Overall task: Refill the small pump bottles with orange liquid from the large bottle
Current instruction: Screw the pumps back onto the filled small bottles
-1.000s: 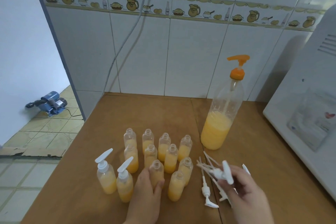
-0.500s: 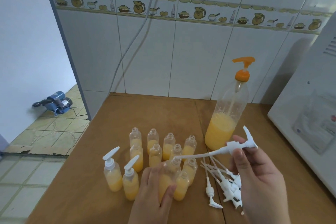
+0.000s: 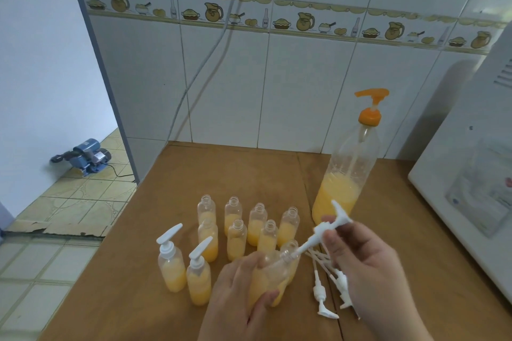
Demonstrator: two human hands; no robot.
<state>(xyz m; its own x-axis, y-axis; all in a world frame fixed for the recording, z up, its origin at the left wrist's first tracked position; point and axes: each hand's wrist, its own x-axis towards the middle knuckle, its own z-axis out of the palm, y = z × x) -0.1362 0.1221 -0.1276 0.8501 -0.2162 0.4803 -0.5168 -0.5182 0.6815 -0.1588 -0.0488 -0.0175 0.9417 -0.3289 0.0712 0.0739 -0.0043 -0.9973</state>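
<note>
Your left hand grips a tilted small bottle above the bench; your right hand pinches a white pump, its tube entering the bottle's neck. Open filled bottles stand behind, two capped bottles left, the large bottle right, spare pumps beneath your right hand.

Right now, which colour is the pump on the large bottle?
Orange, pump on the large bottle; head view.

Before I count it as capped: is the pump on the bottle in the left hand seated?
Not seated. The white pump, pinched by the right hand, has only its tube in the tilted bottle's mouth.
</note>
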